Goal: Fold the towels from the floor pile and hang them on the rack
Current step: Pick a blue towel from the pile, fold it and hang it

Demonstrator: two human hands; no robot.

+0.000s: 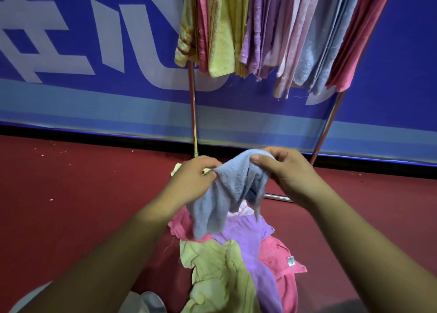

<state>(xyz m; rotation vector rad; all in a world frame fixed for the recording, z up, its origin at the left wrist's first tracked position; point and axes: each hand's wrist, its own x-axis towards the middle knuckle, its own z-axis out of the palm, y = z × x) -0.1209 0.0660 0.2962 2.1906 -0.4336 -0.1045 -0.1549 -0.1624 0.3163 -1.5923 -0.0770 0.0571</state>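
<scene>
2 hands are sharing 1 blue towel [220, 201]: left hand [192, 175] is pinching its top edge w/ curled fingers, right hand [286, 170] is gripping the bunched top beside it, thumb on the cloth. Towel is hanging crumpled btwn them, not folded, low end dangling over the floor pile [246, 260], near the foot of the rack [193, 114]. Pile is showing 4 colours: 1 yellow-green towel [217, 270] nearest the cam, 1 purple towel [250, 239] running down the middle, pink towel [281, 260] showing on both sides (1 pc or 2, can't tell), 1 pale pink bit [243, 209] peeking out under the blue one. 1 pale yellow scrap [176, 169] is lying behind the left hand by the rack leg. Rack is carrying a packed row of hung towels [257, 28], L to R in view: yellow, pink, yellow, purple, pale pink, blue, pink; exact qty can't tell, folds are overlapping. 2 rack uprights are showing, plus 1 base bar [277, 196]. Blue banner [94, 52] w/ white lettering is standing behind, red floor [71, 194] running under everything.
</scene>
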